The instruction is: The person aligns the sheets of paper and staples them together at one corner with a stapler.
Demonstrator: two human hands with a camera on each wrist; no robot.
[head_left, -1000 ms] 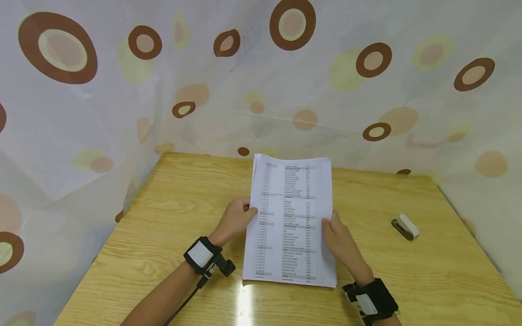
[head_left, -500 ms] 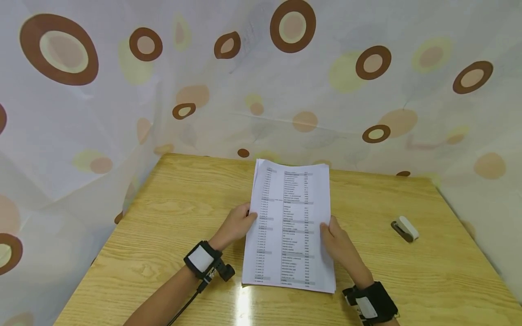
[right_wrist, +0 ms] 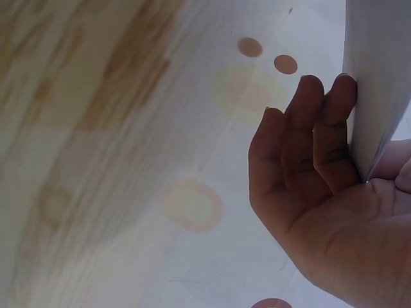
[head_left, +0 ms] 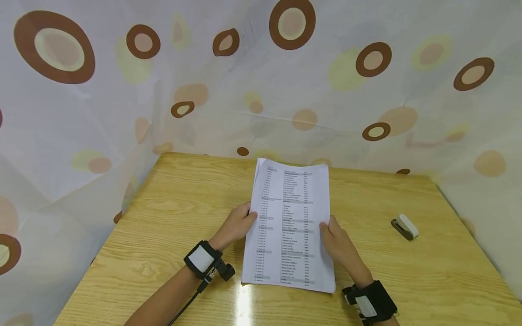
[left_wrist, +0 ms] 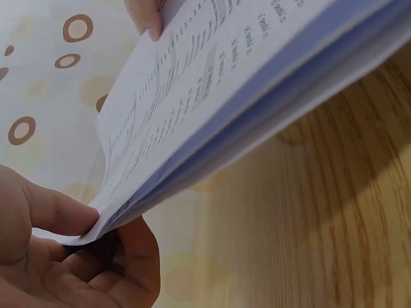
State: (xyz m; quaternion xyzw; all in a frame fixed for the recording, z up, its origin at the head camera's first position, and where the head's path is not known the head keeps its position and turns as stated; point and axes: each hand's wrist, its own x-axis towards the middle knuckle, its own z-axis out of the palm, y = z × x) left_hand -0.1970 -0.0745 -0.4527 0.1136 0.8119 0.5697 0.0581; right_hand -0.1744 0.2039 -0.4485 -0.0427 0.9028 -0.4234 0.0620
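Observation:
A stack of printed paper sheets [head_left: 290, 226], covered in columns of small text with grey bands, is held up over the table in the head view. My left hand [head_left: 235, 225] pinches its left edge, thumb on the front and curled fingers behind, as the left wrist view shows with the hand [left_wrist: 83, 250] at the sheets' [left_wrist: 186, 102] edge. On the right edge, my right hand [head_left: 340, 244] grips with the thumb in front. In the right wrist view that hand [right_wrist: 321, 186] has its fingers bent behind the paper [right_wrist: 379, 77].
A small white and dark stapler [head_left: 405, 227] lies on the wooden table [head_left: 171, 203] to the right of the papers. Behind and at both sides hangs a pale cloth [head_left: 228, 86] patterned with brown rings. A cable [head_left: 185, 304] runs along the left forearm.
The paper stack's top edge has dropped slightly and tilted nearer the table, with both hands lowering a little. Over the last half second it has hardly moved.

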